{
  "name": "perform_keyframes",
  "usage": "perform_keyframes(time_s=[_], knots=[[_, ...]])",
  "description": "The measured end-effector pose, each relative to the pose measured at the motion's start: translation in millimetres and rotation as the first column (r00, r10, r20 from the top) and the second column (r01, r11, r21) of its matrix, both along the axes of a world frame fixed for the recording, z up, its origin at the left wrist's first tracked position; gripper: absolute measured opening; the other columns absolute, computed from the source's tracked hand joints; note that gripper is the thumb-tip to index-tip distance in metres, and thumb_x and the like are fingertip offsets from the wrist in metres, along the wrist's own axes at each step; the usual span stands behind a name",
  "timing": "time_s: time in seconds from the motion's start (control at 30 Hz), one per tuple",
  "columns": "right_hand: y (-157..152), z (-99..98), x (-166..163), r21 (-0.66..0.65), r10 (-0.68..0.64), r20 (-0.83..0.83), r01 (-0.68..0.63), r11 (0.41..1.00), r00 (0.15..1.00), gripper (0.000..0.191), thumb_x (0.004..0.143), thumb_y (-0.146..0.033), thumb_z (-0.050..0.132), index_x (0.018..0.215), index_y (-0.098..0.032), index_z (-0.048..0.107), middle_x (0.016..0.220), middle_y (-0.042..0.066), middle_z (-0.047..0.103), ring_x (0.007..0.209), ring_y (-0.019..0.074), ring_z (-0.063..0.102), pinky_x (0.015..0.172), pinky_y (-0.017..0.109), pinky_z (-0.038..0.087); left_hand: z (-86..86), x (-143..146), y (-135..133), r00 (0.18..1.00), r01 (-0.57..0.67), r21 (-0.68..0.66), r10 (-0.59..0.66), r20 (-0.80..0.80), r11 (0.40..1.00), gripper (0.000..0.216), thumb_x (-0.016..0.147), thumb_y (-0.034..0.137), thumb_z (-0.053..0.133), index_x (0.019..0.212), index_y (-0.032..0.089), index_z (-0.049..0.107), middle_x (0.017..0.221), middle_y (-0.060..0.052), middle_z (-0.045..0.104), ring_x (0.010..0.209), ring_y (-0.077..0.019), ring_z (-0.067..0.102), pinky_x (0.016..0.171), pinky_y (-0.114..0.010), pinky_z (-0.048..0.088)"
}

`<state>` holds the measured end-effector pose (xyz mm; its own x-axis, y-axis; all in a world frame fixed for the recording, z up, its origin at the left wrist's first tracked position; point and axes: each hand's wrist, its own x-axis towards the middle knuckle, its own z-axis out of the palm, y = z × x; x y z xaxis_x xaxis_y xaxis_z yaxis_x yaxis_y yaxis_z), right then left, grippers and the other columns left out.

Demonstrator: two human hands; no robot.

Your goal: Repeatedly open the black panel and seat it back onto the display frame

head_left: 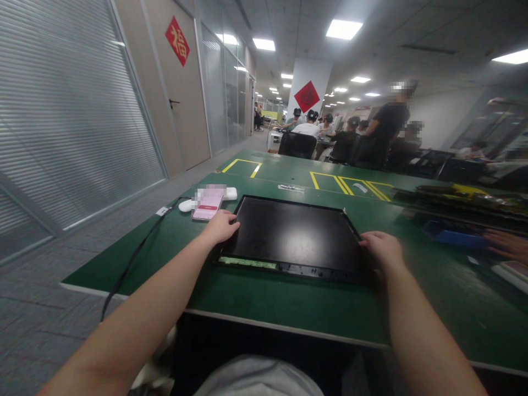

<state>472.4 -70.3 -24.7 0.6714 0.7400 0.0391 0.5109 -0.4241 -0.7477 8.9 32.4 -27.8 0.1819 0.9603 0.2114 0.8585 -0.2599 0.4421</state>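
A flat black display panel (295, 231) lies in front of me on the green table, its dark screen facing up and reflecting a ceiling light. Along its near edge runs a narrow green circuit board strip (247, 263), with bare black frame beside it. My left hand (221, 226) grips the panel's left edge, fingers bent around the rim. At the opposite side, my right hand (383, 250) pinches the right edge; some of its fingers are hidden under or behind the rim.
Left of the panel lie a phone (206, 206), white rounded items (187, 205) and a black cable (136, 253). Yellow tape outlines (332, 181) mark the table's far part. At right are a blue tray (454, 235), stacked dark panels (462, 203) and another person's blurred hand (509, 245).
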Motion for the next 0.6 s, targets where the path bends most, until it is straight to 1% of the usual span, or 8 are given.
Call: perform_keyframes(time_s=[0.13,0.3,0.47,0.6], knots=[[0.9,-1.5,2.5,-0.001,-0.006,0.006,0.006,1.0,1.0,0.031,0.068,-0.038,0.059,0.087,-0.019,0.074,0.08,0.008,0.075,0.072,0.0249,0.066,0.058,0.032,0.045,0.2,0.0,0.0,1.0,0.008,0.006,-0.008,0.003,1.0,0.029,0.078,0.037,0.059,0.091,0.02,0.079,0.11,-0.011,0.07,0.114,-0.0308,0.059,0.099,-0.035,0.045],[1.6,-3.4,5.3,0.024,0.01,0.004,-0.01,1.0,1.0,0.032,0.066,-0.038,0.06,0.085,-0.018,0.075,0.078,0.01,0.075,0.07,0.0255,0.066,0.055,0.032,0.044,0.3,-0.3,-1.0,1.0,0.009,0.003,-0.009,-0.025,1.0,0.031,0.079,0.037,0.058,0.094,0.019,0.079,0.113,-0.012,0.068,0.116,-0.0309,0.058,0.1,-0.035,0.045],[-0.2,-0.6,1.6,-0.004,0.007,0.046,-0.007,1.0,0.999,0.03,0.067,-0.038,0.059,0.085,-0.019,0.075,0.08,0.009,0.075,0.076,0.026,0.066,0.061,0.033,0.045,0.8,0.9,-2.7,0.999,0.007,-0.003,-0.007,-0.048,1.0,0.036,0.082,0.038,0.055,0.1,0.016,0.077,0.118,-0.016,0.065,0.114,-0.0324,0.059,0.1,-0.037,0.045],[-2.4,3.0,-2.1,-0.032,0.013,0.091,-0.01,0.999,0.996,0.03,0.069,-0.038,0.058,0.085,-0.02,0.075,0.08,0.008,0.075,0.078,0.0258,0.066,0.066,0.034,0.046,2.0,3.7,-5.5,0.994,0.033,-0.018,-0.034,-0.101,0.999,0.038,0.082,0.036,0.055,0.104,0.012,0.075,0.121,-0.019,0.062,0.118,-0.0343,0.057,0.104,-0.04,0.042]])
